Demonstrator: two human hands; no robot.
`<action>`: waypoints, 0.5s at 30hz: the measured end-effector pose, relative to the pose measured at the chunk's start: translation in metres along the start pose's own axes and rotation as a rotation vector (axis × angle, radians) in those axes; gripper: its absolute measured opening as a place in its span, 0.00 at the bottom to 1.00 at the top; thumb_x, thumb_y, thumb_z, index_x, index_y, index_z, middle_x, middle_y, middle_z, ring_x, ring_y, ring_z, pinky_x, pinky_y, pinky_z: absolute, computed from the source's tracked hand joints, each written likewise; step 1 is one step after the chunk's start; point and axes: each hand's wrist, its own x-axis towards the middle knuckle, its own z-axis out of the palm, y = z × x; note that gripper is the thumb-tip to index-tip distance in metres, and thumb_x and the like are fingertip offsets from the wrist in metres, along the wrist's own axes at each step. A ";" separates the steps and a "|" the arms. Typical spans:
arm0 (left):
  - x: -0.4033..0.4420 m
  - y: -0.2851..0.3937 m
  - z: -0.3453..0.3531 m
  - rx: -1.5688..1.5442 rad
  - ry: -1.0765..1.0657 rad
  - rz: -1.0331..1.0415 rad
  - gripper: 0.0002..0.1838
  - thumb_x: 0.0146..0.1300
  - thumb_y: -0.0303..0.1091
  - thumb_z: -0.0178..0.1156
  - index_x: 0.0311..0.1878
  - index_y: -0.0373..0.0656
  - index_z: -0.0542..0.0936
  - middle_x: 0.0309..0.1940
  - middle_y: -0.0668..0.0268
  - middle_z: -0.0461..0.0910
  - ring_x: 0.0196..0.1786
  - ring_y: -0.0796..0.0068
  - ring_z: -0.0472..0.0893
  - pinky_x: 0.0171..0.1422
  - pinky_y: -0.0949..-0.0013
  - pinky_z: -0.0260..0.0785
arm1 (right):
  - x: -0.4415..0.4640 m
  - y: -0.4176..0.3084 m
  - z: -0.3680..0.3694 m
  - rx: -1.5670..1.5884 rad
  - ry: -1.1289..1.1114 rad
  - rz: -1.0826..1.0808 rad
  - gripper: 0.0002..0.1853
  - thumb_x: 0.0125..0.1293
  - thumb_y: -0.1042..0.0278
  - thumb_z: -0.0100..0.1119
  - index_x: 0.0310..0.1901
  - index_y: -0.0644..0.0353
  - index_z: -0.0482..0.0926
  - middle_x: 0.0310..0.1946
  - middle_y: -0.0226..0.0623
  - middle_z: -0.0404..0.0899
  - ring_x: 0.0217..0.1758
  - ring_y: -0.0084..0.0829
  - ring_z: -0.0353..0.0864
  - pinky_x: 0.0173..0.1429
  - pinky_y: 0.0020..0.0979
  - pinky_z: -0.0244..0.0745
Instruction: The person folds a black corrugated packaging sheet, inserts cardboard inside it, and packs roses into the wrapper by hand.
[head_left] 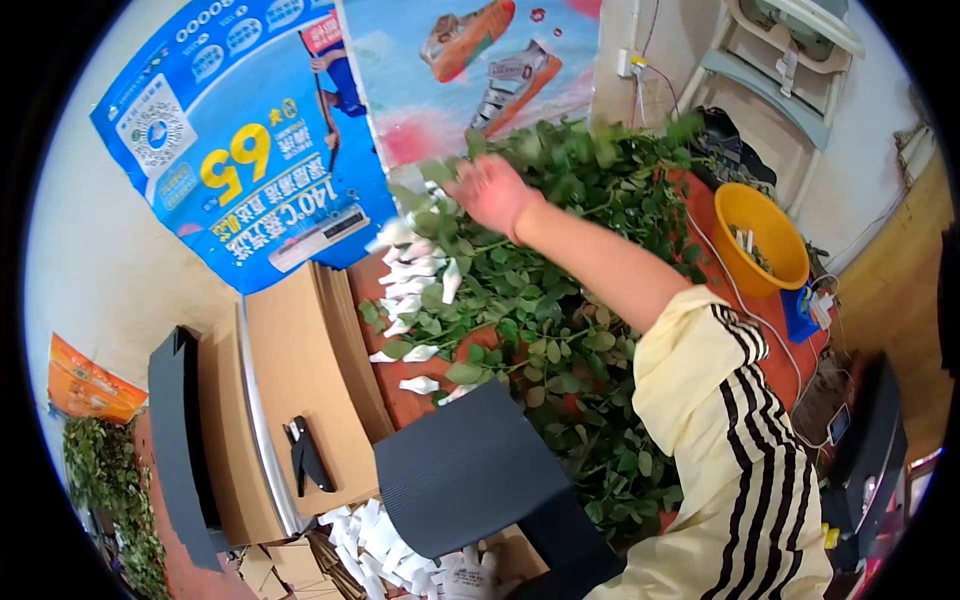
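My right hand point(490, 193), in a pinkish glove and blurred by motion, reaches over a pile of leafy green stems point(570, 250) near the wall posters. What its fingers hold, if anything, cannot be made out. White-wrapped flower heads point(410, 280) lie in a row at the stems' left end, just below this hand. My left hand point(468, 574), in a whitish glove, is at the bottom edge beside a dark ribbed panel point(470, 465) and white paper sleeves point(375, 545). Its fingers are mostly hidden.
Cardboard sheets point(300, 390) stand at the left with a black stapler point(308, 457) on them. A yellow basin point(760, 235), a white cable and a phone point(838, 424) are at the right. A high chair point(780, 70) stands behind. More greenery point(105, 490) is at the far left.
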 end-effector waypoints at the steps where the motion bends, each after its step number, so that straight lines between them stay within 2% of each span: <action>1: -0.001 0.000 0.001 0.020 0.036 0.021 0.48 0.43 0.60 0.64 0.63 0.35 0.64 0.60 0.39 0.61 0.56 0.36 0.66 0.59 0.43 0.60 | 0.014 0.012 -0.021 -0.012 -0.141 0.010 0.24 0.60 0.65 0.46 0.60 0.54 0.68 0.45 0.36 0.77 0.53 0.33 0.71 0.51 0.36 0.64; 2: -0.001 -0.001 0.004 0.021 0.020 0.028 0.48 0.43 0.60 0.64 0.63 0.35 0.64 0.60 0.39 0.61 0.56 0.36 0.66 0.59 0.43 0.60 | 0.025 0.025 -0.029 -0.025 -0.277 0.023 0.24 0.61 0.65 0.46 0.60 0.54 0.67 0.46 0.38 0.77 0.55 0.35 0.71 0.54 0.38 0.63; 4: -0.002 -0.005 0.009 0.009 0.125 0.085 0.48 0.43 0.59 0.64 0.62 0.36 0.64 0.58 0.38 0.62 0.55 0.35 0.65 0.57 0.41 0.60 | 0.036 0.042 -0.003 -0.052 -0.182 0.179 0.23 0.61 0.66 0.46 0.60 0.56 0.67 0.49 0.43 0.76 0.57 0.41 0.70 0.58 0.41 0.63; 5: -0.002 -0.004 0.005 0.015 0.117 0.084 0.48 0.43 0.59 0.64 0.62 0.36 0.64 0.58 0.38 0.62 0.55 0.35 0.65 0.57 0.41 0.60 | 0.031 0.035 0.007 -0.191 -0.245 0.186 0.24 0.61 0.65 0.46 0.60 0.58 0.66 0.52 0.48 0.73 0.59 0.46 0.69 0.60 0.43 0.63; 6: 0.001 -0.002 0.000 0.009 0.068 0.050 0.48 0.43 0.59 0.64 0.62 0.36 0.64 0.58 0.38 0.62 0.55 0.35 0.65 0.57 0.41 0.60 | 0.026 0.027 0.016 -0.187 -0.246 0.190 0.24 0.61 0.65 0.46 0.60 0.58 0.66 0.52 0.48 0.73 0.59 0.46 0.69 0.60 0.43 0.63; 8: 0.000 0.000 -0.003 -0.002 0.021 0.016 0.47 0.44 0.59 0.64 0.62 0.36 0.63 0.57 0.38 0.62 0.55 0.35 0.66 0.57 0.41 0.61 | 0.002 -0.008 -0.013 -0.154 -0.272 0.007 0.23 0.60 0.65 0.47 0.58 0.60 0.67 0.52 0.45 0.73 0.56 0.44 0.71 0.57 0.43 0.65; 10: 0.002 0.002 0.000 -0.061 0.104 0.030 0.48 0.44 0.59 0.64 0.62 0.35 0.63 0.57 0.38 0.62 0.54 0.35 0.66 0.57 0.41 0.61 | -0.016 -0.042 -0.033 0.298 -0.575 -0.095 0.23 0.59 0.60 0.50 0.56 0.58 0.69 0.50 0.42 0.73 0.53 0.42 0.72 0.56 0.43 0.66; 12: 0.001 0.001 0.002 -0.028 0.116 0.041 0.47 0.44 0.59 0.63 0.63 0.35 0.63 0.57 0.38 0.62 0.54 0.35 0.66 0.57 0.41 0.61 | -0.038 -0.075 -0.011 0.435 -0.604 -0.157 0.18 0.55 0.62 0.50 0.48 0.56 0.73 0.42 0.38 0.76 0.52 0.37 0.73 0.54 0.39 0.64; 13: 0.001 0.000 0.002 0.013 0.118 0.057 0.47 0.45 0.59 0.63 0.63 0.36 0.62 0.57 0.38 0.62 0.54 0.35 0.66 0.57 0.42 0.61 | -0.044 -0.078 -0.012 0.433 -0.600 -0.152 0.18 0.55 0.62 0.50 0.48 0.56 0.73 0.42 0.38 0.76 0.52 0.37 0.73 0.54 0.39 0.64; 15: -0.001 -0.002 0.001 0.047 0.118 0.068 0.47 0.47 0.59 0.62 0.63 0.36 0.62 0.58 0.38 0.61 0.54 0.34 0.66 0.57 0.42 0.61 | -0.056 -0.073 -0.014 0.490 -0.491 -0.151 0.21 0.57 0.62 0.49 0.53 0.55 0.72 0.50 0.41 0.73 0.56 0.41 0.70 0.59 0.42 0.62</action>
